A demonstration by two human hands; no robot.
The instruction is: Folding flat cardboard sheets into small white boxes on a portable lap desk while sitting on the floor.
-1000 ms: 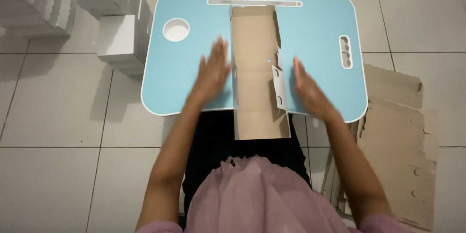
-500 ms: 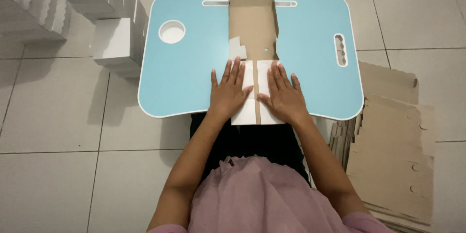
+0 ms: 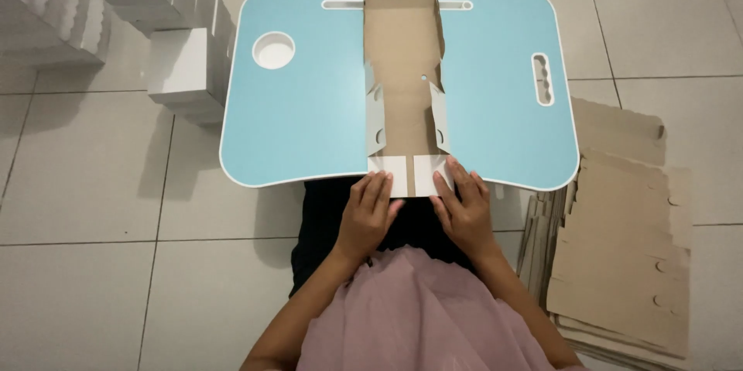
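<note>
While cardboard sheet (image 3: 404, 85) lies flat along middle of blue bench (image 3: 302, 123), left hand (image 3: 368, 212) and right hand (image 3: 463, 208) press open-palmed on folded white flaps at near edge, pinning crease; spare sheets (image 3: 619, 239) stacked on floor to right.

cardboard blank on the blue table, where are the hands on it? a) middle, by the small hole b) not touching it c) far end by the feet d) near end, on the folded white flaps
d: the left hand and right hand rest fingertips on the white flaps at the near end of the cardboard blank.
</note>
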